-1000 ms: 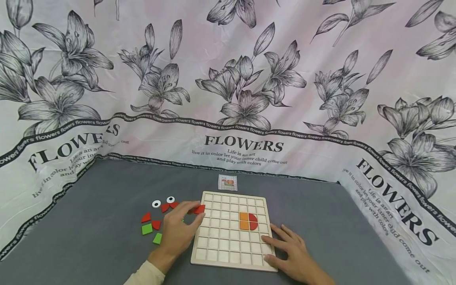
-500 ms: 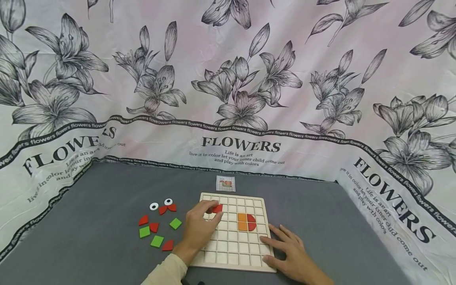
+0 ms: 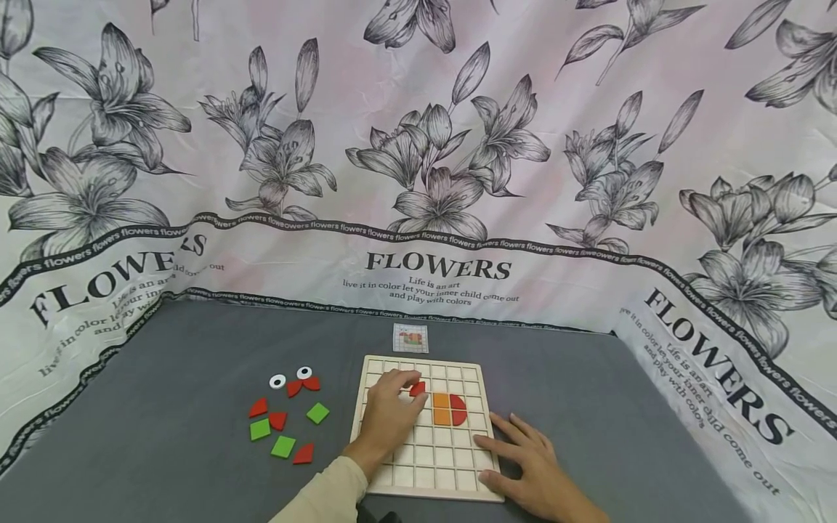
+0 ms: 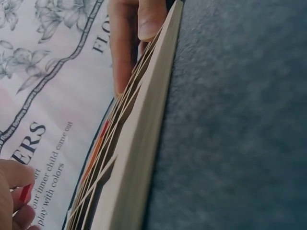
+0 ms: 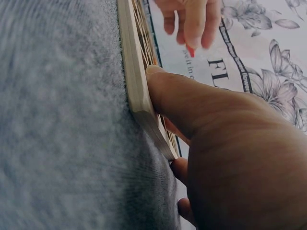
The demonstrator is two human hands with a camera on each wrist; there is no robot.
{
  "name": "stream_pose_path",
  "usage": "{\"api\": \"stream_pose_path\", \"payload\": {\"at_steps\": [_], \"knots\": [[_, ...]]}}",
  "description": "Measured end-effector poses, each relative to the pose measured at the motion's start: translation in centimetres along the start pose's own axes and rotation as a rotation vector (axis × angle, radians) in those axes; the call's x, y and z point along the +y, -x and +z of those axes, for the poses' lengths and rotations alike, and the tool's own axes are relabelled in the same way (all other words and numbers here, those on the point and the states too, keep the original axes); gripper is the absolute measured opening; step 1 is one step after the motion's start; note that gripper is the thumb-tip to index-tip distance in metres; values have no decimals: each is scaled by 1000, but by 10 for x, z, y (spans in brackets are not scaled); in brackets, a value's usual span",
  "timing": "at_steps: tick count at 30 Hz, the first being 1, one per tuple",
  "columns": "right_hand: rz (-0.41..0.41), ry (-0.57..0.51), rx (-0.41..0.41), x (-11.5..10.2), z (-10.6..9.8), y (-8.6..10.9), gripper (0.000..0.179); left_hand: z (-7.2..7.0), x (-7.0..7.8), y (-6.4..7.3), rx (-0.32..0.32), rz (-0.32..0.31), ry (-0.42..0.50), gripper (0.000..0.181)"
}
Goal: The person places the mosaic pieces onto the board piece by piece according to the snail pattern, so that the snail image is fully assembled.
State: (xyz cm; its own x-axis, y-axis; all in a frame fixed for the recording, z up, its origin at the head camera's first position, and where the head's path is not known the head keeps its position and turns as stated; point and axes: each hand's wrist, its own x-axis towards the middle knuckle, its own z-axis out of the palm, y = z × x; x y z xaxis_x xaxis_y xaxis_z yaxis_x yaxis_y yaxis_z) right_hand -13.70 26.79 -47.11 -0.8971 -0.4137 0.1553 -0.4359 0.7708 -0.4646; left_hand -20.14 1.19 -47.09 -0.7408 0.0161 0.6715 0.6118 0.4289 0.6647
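Note:
My left hand (image 3: 390, 410) pinches a red quarter-circle tile (image 3: 418, 389) between thumb and fingers, above the wooden grid board (image 3: 423, 479). In the left wrist view that red tile (image 4: 25, 192) shows between the fingertips, raised off the board. Two orange square tiles (image 3: 442, 401) and two red quarter-circle tiles (image 3: 459, 418) sit in the board's cells, just right of the held tile; the red pair forms a half circle. My right hand (image 3: 532, 465) rests on the board's right edge, fingers spread, its thumb (image 5: 168, 88) on the rim in the right wrist view.
Left of the board lie several loose red quarter-circle tiles (image 3: 304, 454), green square tiles (image 3: 283, 446) and two round eye tiles (image 3: 277, 381). Behind the board is a small picture card (image 3: 410, 338). A flower-printed cloth (image 3: 438, 269) hangs around the grey tabletop (image 3: 575, 385).
My left hand has carried the red tile from the board's left edge rightward over the board, close to the orange tiles. The right hand has stayed on the board's edge.

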Motion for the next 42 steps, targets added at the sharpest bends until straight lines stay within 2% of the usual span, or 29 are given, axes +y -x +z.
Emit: {"api": "stream_pose_path", "payload": {"at_steps": [4,9,14,19,24,30,35,42], "knots": [[4,-18,-2,-1,1,0,50,4,-3,-1,-26,-9,-30,29],[-5,-21,10,-1,3,0,49,8,-7,1,-70,-54,-39,26],[-5,6,56,1,2,-1,48,12,-10,1,-145,-121,-36,26],[9,-1,13,0,2,-1,49,7,-9,3,-210,-206,-29,29],[4,-28,2,-1,2,0,49,2,-9,5,-206,-194,-30,29],[34,-30,9,-2,0,-1,49,4,-10,2,-183,-195,-58,24],[36,-25,11,-2,0,-2,50,5,-11,1,-178,-170,-68,22],[35,-30,13,-2,0,0,50,5,-11,3,-171,-186,-63,20]]}}
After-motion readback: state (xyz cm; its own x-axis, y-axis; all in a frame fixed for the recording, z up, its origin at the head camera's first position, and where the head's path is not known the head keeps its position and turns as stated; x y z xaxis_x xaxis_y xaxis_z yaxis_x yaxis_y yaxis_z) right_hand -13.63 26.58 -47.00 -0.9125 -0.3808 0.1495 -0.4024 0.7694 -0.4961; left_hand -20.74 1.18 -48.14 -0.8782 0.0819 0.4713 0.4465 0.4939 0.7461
